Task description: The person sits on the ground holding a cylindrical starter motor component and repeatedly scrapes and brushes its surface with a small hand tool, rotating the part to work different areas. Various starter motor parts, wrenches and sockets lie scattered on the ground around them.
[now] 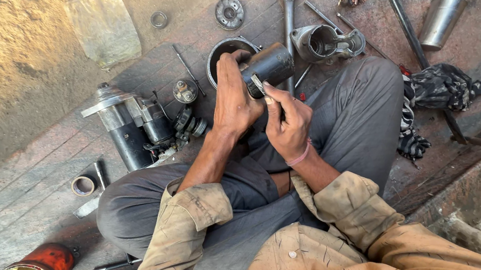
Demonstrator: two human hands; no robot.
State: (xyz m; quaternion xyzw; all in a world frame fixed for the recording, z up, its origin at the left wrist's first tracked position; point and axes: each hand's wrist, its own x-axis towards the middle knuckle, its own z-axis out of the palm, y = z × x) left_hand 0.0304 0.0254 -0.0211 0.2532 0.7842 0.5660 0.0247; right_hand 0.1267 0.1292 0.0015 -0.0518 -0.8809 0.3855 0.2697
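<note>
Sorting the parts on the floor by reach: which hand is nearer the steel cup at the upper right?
Right. The right hand sits at the open end of the black cylinder, on the steel cup's side. The left hand grips the cylinder farther away.

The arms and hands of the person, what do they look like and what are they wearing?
Both arms wear tan, stained sleeves rolled up near the elbows, leaving the forearms bare. The left hand and right hand wear no gloves and look grimy. A thin pink band circles the right wrist.
</note>
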